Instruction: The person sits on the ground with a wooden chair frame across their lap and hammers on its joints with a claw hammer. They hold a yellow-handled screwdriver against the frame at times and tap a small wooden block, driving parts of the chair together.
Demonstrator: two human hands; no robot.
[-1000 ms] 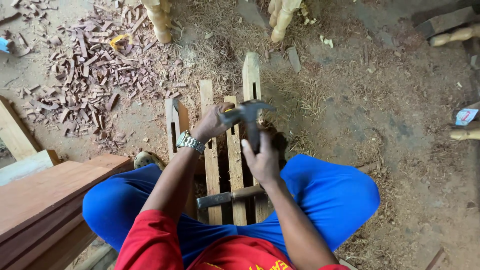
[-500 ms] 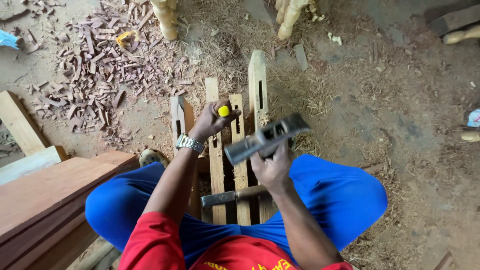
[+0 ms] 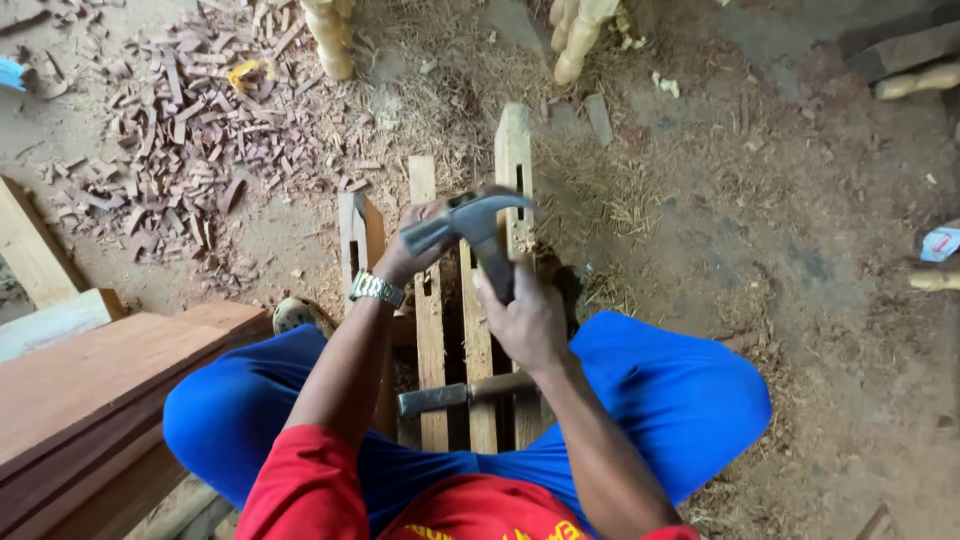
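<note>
My right hand grips the handle of a steel claw hammer. The hammer head is down on top of my left hand, which is closed around a small upright chisel. The hammer hides the chisel's top. A metal watch sits on my left wrist. Both hands are over a frame of pale wooden slats that lies on the ground between my knees. Another tool, with a metal blade and a wooden handle, lies across the slats close to my body.
Reddish wood chips are scattered on the ground at upper left. Stacked planks lie at my left. Two pale turned wooden legs stand at the top. Sawdust covers the dirt floor to the right.
Half a second ago the hammer was raised and swung out to the right, showing the chisel's yellow top. It has now come down onto the chisel in my left hand.
</note>
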